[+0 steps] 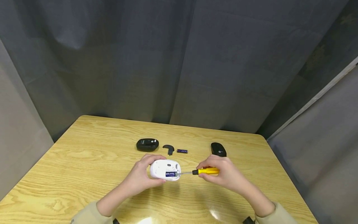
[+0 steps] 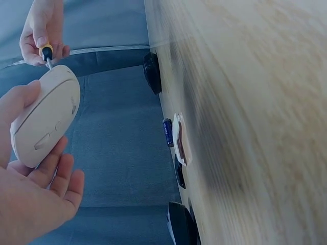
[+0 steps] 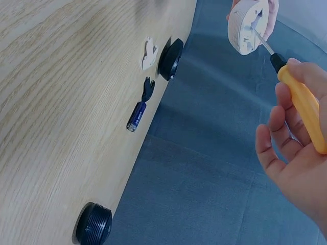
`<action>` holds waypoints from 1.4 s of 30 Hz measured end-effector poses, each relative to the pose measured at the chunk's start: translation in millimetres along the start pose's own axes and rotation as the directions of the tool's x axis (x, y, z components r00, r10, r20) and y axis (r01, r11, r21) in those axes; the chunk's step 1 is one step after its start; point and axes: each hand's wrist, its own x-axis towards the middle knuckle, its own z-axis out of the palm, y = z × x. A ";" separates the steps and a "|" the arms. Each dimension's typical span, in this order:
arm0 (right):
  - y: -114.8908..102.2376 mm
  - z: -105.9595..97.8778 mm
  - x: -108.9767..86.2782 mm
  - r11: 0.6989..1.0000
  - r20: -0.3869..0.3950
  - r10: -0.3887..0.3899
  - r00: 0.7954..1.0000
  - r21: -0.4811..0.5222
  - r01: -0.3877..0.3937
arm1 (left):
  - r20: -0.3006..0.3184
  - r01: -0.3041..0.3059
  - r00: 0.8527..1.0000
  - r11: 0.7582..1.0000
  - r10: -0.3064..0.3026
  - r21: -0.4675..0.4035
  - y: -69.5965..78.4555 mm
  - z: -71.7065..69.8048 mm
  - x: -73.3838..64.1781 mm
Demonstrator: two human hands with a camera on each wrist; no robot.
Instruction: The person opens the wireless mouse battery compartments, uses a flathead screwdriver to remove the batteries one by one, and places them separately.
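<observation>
My left hand (image 1: 144, 175) grips a white computer mouse (image 1: 158, 169) by its edges, thumb on one side and fingers on the other. Its underside faces up in the head view, and a dark blue battery (image 1: 170, 174) lies in its exposed slot. A screwdriver with a yellow handle (image 1: 211, 170) is pinched in my right hand (image 1: 226, 174). The metal shaft (image 3: 263, 42) points left, its tip at the end of the battery slot. Both hands hold these things above the table, as the wrist views show.
On the wooden table (image 1: 92, 155) lie a black mouse (image 1: 147, 145), a curved black cover (image 1: 168, 148) and a loose battery (image 1: 182, 151). Another black mouse (image 1: 218, 149) sits beyond my right hand. A white cover (image 3: 148, 54) lies near the left one. Grey curtains (image 1: 179, 62) hang behind.
</observation>
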 end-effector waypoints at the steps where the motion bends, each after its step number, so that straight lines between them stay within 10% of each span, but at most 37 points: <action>1: -0.3 -0.4 0.3 1.000 0.009 0.001 1.000 -0.002 -0.001 | 0.002 -0.001 1.000 1.000 0.001 0.003 0.4 0.0 0.0; 42: -33.8 13.0 12.6 0.942 0.019 -0.083 0.996 -0.325 0.085 | -0.091 -0.186 0.975 0.966 0.205 0.178 -0.2 6.7 -0.3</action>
